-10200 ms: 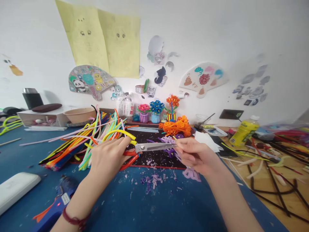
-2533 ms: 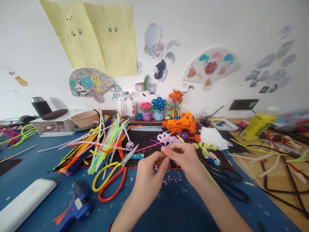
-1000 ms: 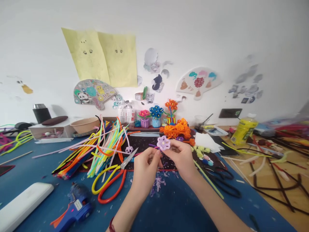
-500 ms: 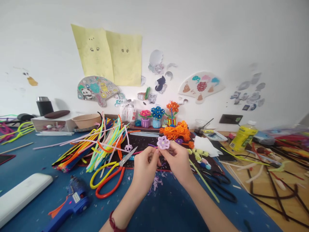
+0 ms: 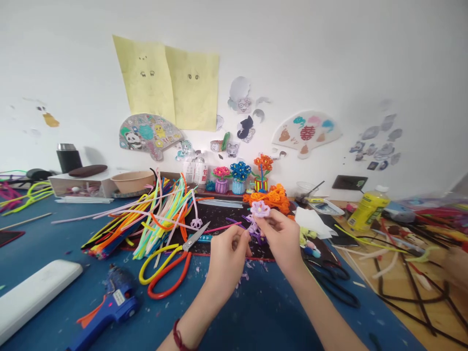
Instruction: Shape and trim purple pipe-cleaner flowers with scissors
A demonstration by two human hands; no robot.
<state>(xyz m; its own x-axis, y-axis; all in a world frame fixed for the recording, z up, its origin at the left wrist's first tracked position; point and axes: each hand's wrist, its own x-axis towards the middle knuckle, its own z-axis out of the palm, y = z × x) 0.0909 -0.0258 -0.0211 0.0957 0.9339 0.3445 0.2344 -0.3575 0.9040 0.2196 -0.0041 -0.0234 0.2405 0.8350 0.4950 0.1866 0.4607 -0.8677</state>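
A light purple pipe-cleaner flower (image 5: 260,209) is pinched between the thumb and fingers of my right hand (image 5: 281,239). Left of it, my left hand (image 5: 228,251) is closed in a pinch, and whatever its fingertips hold is too small to make out. More purple flower pieces (image 5: 255,229) lie on the black mat between and behind my hands. Scissors with one yellow and one red handle (image 5: 186,251) rest open to the left of my left hand. Beyond my right hand is a pile of orange pipe-cleaner flowers (image 5: 272,196).
Bundled pipe cleaners (image 5: 164,214) and a blue glue gun (image 5: 116,300) lie left. Three potted flowers (image 5: 238,178) stand at the back. Black scissors (image 5: 334,280) and a yellow bottle (image 5: 369,209) are right. A blurred hand (image 5: 457,265) shows at the right edge.
My right hand has moved the flower up and right, away from my left hand. The purple pieces behind are more visible. A blurred hand has appeared at the right edge.
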